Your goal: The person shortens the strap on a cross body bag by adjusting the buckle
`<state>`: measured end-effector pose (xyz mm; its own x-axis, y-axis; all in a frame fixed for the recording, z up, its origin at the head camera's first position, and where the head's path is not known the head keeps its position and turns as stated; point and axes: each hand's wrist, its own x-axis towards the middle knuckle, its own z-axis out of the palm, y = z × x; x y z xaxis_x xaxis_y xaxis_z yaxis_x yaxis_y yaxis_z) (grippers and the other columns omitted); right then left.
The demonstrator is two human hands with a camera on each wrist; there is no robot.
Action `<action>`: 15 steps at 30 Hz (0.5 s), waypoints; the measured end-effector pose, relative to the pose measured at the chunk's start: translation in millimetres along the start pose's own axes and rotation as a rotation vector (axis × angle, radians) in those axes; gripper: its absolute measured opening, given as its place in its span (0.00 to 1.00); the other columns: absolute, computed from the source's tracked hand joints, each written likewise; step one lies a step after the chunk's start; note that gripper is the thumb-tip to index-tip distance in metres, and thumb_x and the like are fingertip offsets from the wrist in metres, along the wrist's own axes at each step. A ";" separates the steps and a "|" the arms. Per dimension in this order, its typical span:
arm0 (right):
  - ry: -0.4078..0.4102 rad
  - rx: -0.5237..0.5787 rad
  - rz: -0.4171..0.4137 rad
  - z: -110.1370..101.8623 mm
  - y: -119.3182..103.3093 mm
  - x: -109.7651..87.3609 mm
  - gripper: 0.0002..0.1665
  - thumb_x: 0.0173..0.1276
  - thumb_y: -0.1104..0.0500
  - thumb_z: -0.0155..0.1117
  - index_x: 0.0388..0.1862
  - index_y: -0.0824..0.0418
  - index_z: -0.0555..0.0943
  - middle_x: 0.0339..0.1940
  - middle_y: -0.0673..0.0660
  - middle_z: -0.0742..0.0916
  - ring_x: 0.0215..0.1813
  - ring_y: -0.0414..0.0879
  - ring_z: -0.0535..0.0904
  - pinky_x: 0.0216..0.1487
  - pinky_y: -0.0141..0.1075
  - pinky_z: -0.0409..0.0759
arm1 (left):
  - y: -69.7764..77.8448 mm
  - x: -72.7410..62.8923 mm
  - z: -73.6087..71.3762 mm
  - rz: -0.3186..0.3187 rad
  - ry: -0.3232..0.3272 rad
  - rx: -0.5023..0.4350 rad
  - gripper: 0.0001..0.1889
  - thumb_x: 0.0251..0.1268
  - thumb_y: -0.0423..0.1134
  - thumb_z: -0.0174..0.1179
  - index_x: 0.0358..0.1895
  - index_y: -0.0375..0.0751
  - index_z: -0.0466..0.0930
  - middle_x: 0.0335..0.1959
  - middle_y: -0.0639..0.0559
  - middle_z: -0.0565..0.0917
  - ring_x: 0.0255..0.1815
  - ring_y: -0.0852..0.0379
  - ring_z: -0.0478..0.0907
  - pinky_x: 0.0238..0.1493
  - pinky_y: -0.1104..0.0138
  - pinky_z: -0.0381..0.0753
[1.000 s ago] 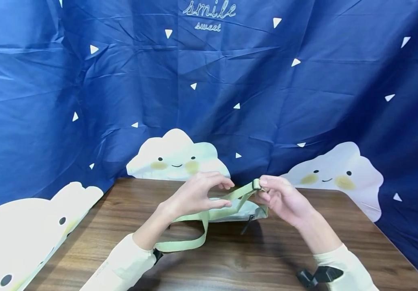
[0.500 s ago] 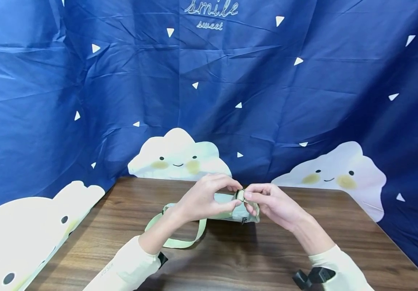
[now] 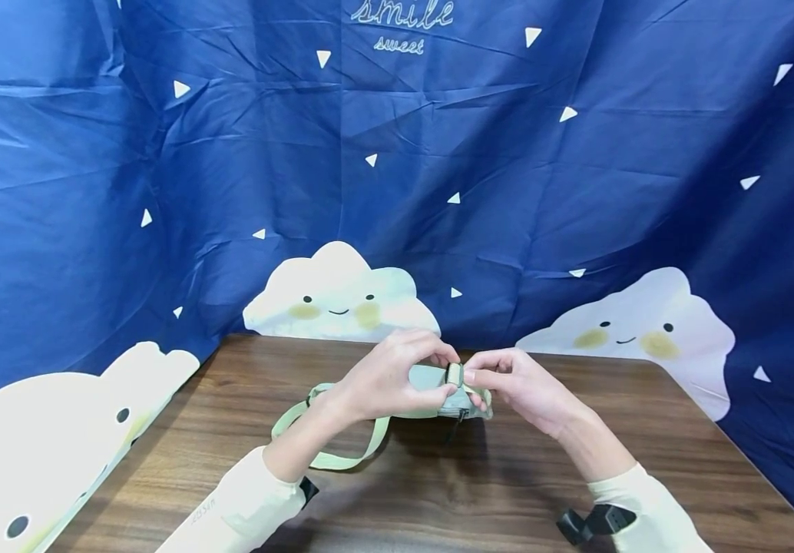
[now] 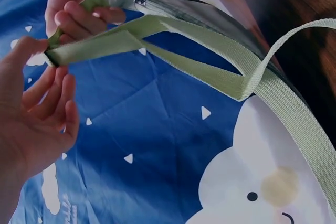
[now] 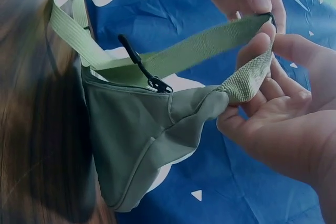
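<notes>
A small grey-green waist bag (image 5: 142,145) with a light green webbing strap (image 4: 283,103) lies on the table. A black strap slider (image 5: 272,18) sits on a fold of the strap. My left hand (image 3: 393,376) pinches the strap at this slider between thumb and fingertip. From the other side, my right hand (image 3: 531,393) pinches the strap right beside the slider, its other fingers near the bag's end, where the strap joins. A black zipper pull (image 5: 130,50) hangs from the bag's zip. In the head view the hands partly hide the bag.
The strap's loop lies on the brown wooden table (image 3: 438,499) under my left forearm. Behind the table hangs a blue curtain (image 3: 397,192) printed with clouds and triangles. A dark camera mount (image 3: 593,524) sits on my right wrist.
My right hand has moved left with the slider to my left hand, whose thumb and finger, apart from the strap before, now pinch it. The strap has slackened. Little differs in the last half second.
</notes>
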<state>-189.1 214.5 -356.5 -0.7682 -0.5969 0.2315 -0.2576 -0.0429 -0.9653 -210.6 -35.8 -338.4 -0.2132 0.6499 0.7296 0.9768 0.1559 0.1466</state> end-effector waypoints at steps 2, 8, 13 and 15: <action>-0.009 0.007 -0.007 1.1 -0.1 0.9 0.10 0.76 0.65 0.59 0.42 0.75 0.81 0.26 0.56 0.83 0.28 0.43 0.77 0.30 0.36 0.79 | 0.7 -0.3 0.2 -0.005 -0.011 0.026 0.13 0.58 0.41 0.70 0.44 0.43 0.85 0.37 0.61 0.82 0.41 0.71 0.75 0.49 0.74 0.72; -0.009 0.011 -0.013 -2.6 -0.5 0.5 0.13 0.77 0.64 0.57 0.47 0.77 0.79 0.29 0.58 0.84 0.34 0.47 0.79 0.39 0.38 0.78 | 1.2 0.9 -5.0 0.008 0.011 0.057 0.13 0.59 0.42 0.71 0.45 0.43 0.86 0.37 0.62 0.84 0.40 0.73 0.76 0.49 0.73 0.73; -0.002 -0.008 -0.009 -6.7 0.0 -1.1 0.12 0.76 0.65 0.58 0.49 0.76 0.80 0.30 0.58 0.85 0.37 0.48 0.80 0.44 0.38 0.78 | -0.6 1.1 -8.5 0.010 0.031 0.038 0.13 0.57 0.42 0.72 0.44 0.43 0.85 0.37 0.62 0.83 0.41 0.73 0.76 0.49 0.73 0.73; 0.001 -0.020 -0.010 -6.5 1.0 -0.9 0.11 0.76 0.66 0.59 0.48 0.74 0.81 0.29 0.57 0.85 0.36 0.47 0.80 0.43 0.38 0.78 | -1.2 0.4 -8.0 -0.001 0.020 0.031 0.13 0.56 0.42 0.73 0.43 0.44 0.84 0.36 0.63 0.82 0.40 0.72 0.75 0.48 0.74 0.73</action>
<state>-192.5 220.2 -356.8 -0.7664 -0.5954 0.2410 -0.2768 -0.0325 -0.9604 -211.8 -41.7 -333.0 -0.2135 0.6350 0.7424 0.9755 0.1800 0.1266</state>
